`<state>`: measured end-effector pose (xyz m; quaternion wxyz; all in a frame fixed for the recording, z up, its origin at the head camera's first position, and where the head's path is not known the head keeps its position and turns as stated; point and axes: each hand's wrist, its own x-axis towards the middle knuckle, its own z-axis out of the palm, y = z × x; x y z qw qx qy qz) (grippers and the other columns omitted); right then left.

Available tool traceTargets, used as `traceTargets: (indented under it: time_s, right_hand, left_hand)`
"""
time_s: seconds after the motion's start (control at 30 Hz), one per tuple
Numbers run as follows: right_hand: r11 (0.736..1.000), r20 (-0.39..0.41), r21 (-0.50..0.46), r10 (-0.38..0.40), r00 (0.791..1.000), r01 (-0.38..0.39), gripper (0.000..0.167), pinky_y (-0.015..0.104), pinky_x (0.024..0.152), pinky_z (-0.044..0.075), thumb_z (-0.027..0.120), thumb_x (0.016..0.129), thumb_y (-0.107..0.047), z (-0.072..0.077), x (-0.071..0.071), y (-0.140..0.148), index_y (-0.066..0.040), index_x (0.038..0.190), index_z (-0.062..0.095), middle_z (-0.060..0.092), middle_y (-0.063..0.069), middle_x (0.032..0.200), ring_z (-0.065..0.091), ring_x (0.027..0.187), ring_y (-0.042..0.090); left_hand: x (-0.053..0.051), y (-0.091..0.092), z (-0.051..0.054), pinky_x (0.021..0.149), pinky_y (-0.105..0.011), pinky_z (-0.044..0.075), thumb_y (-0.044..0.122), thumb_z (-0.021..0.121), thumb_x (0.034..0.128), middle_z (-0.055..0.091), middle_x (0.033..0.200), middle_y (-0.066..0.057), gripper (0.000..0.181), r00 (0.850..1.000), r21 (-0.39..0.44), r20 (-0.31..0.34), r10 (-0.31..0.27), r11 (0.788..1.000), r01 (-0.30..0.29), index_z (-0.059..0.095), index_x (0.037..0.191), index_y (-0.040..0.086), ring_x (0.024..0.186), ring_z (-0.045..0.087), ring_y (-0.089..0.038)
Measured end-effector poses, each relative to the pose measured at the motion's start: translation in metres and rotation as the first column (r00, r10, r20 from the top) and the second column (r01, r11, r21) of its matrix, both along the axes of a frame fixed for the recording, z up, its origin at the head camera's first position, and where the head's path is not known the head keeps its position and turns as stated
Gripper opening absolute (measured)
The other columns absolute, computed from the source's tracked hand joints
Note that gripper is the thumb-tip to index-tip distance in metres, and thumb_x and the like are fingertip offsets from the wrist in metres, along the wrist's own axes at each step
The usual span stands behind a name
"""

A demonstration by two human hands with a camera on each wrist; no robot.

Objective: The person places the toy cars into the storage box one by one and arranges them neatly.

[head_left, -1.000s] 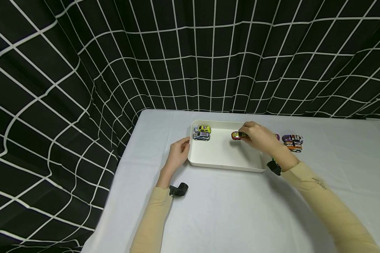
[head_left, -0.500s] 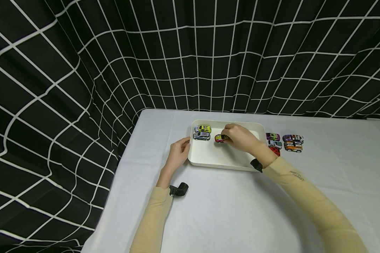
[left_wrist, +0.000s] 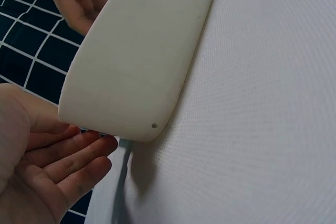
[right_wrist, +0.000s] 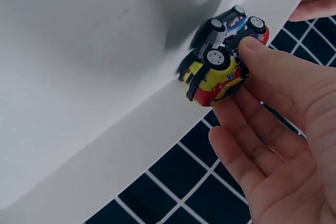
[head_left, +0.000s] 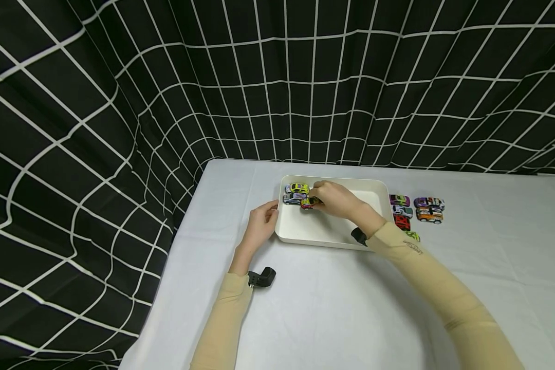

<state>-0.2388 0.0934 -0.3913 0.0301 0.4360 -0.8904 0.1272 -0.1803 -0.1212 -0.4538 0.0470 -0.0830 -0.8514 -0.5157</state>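
Observation:
In the head view my right hand [head_left: 335, 199] is over the white tray [head_left: 333, 245], pinching a red and yellow toy car [head_left: 308, 203]. The right wrist view shows this car [right_wrist: 223, 69] tilted, wheels showing, between thumb and fingers. Just left of it in the tray are a silver-blue toy car [head_left: 294, 199] and a yellow one [head_left: 298, 188], side by side. My left hand [head_left: 261, 221] rests at the tray's left end. In the left wrist view its fingers [left_wrist: 79, 174] are loosely bent against the outside of the tray wall [left_wrist: 126, 77].
Right of the tray, on the white cloth, lie a purple-green toy car [head_left: 400, 200], a white-green one [head_left: 402, 211], a red one [head_left: 402, 222] and a lime one [head_left: 412, 235], partly hidden by the sleeve. Farther right are a purple car [head_left: 429, 203] and an orange one [head_left: 429, 215].
My right hand has carried the red and yellow toy car leftward across the tray, up to the silver-blue car. More cars on the right have come into sight. The left hand has stayed put.

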Motion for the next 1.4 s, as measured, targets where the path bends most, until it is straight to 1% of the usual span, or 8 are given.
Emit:
traceTargets:
  time_s: [0.23, 0.47, 0.67, 0.83, 1.03, 1.2, 1.4]
  right_hand:
    - [1.000, 0.038, 0.018, 0.010, 0.999, -0.011, 0.014, 0.034, 0.071, 0.053, 0.075, 0.075, -0.004, -0.002, -0.002, -0.016, 0.000, 0.087, 0.069, 0.064, 0.012, 0.085, 0.059, 0.076, 0.021]
    - [0.999, 0.060, 0.027, 0.030, 0.998, -0.032, 0.012, 0.033, 0.069, 0.053, 0.075, 0.076, -0.005, -0.004, -0.003, -0.028, 0.001, 0.085, 0.069, 0.064, 0.013, 0.086, 0.059, 0.076, 0.020]
    - [0.998, 0.059, 0.036, 0.046, 0.997, -0.049, 0.012, 0.031, 0.067, 0.053, 0.076, 0.075, -0.006, -0.010, -0.005, -0.034, 0.000, 0.082, 0.069, 0.063, 0.011, 0.084, 0.058, 0.075, 0.020]
    - [0.997, 0.064, 0.055, 0.047, 0.997, -0.050, 0.013, 0.031, 0.068, 0.053, 0.076, 0.075, -0.008, -0.014, -0.007, -0.038, 0.000, 0.084, 0.069, 0.064, 0.013, 0.086, 0.058, 0.077, 0.020]
    - [0.996, 0.063, 0.079, 0.038, 0.997, -0.043, 0.014, 0.030, 0.068, 0.053, 0.076, 0.076, -0.009, -0.013, -0.007, -0.042, 0.000, 0.085, 0.069, 0.064, 0.013, 0.087, 0.058, 0.077, 0.020]
    - [0.997, 0.062, 0.061, 0.039, 0.997, -0.043, 0.011, 0.031, 0.065, 0.052, 0.076, 0.076, -0.008, -0.012, -0.006, -0.043, -0.002, 0.082, 0.069, 0.063, 0.012, 0.082, 0.056, 0.073, 0.019]
    - [0.996, 0.044, 0.063, 0.063, 0.997, -0.066, 0.011, 0.033, 0.066, 0.052, 0.075, 0.076, -0.009, -0.013, -0.007, -0.045, -0.003, 0.081, 0.068, 0.062, 0.010, 0.082, 0.056, 0.073, 0.019]
  left_hand:
    - [0.000, 0.001, 0.001, 0.083, -0.025, 0.053, -0.001, 0.049, 0.0927, 0.060, 0.115, -0.023, 0.033, 1.000, 0.017, 0.007, -0.002, 1.000, 0.002, 0.051, 0.125, -0.010, 0.099, 0.063, -0.027]
    - [0.001, 0.002, 0.002, 0.083, -0.026, 0.053, -0.001, 0.049, 0.0927, 0.059, 0.115, -0.025, 0.033, 1.000, 0.026, 0.002, -0.007, 1.000, 0.007, 0.051, 0.124, -0.011, 0.099, 0.063, -0.028]
    - [0.002, 0.002, 0.002, 0.082, -0.026, 0.053, -0.001, 0.050, 0.0927, 0.060, 0.114, -0.024, 0.033, 1.000, 0.021, -0.008, -0.012, 1.000, 0.012, 0.051, 0.124, -0.011, 0.099, 0.063, -0.028]
    - [0.002, 0.001, 0.001, 0.082, -0.026, 0.053, -0.001, 0.050, 0.0926, 0.060, 0.115, -0.024, 0.033, 1.000, 0.016, -0.014, -0.020, 1.000, 0.020, 0.051, 0.124, -0.011, 0.099, 0.063, -0.028]
    - [0.002, 0.001, 0.002, 0.083, -0.027, 0.053, -0.001, 0.050, 0.0925, 0.060, 0.114, -0.024, 0.033, 1.000, 0.017, -0.020, -0.020, 1.000, 0.021, 0.051, 0.124, -0.011, 0.099, 0.063, -0.028]
    - [0.003, 0.001, 0.002, 0.083, -0.028, 0.053, -0.001, 0.050, 0.0926, 0.060, 0.114, -0.024, 0.033, 1.000, 0.014, -0.018, -0.022, 1.000, 0.022, 0.051, 0.124, -0.011, 0.099, 0.063, -0.029]
    - [0.001, 0.000, 0.002, 0.081, -0.028, 0.053, -0.002, 0.050, 0.0922, 0.060, 0.115, -0.024, 0.033, 1.000, 0.004, -0.024, -0.020, 1.000, 0.020, 0.051, 0.124, -0.011, 0.099, 0.063, -0.029]
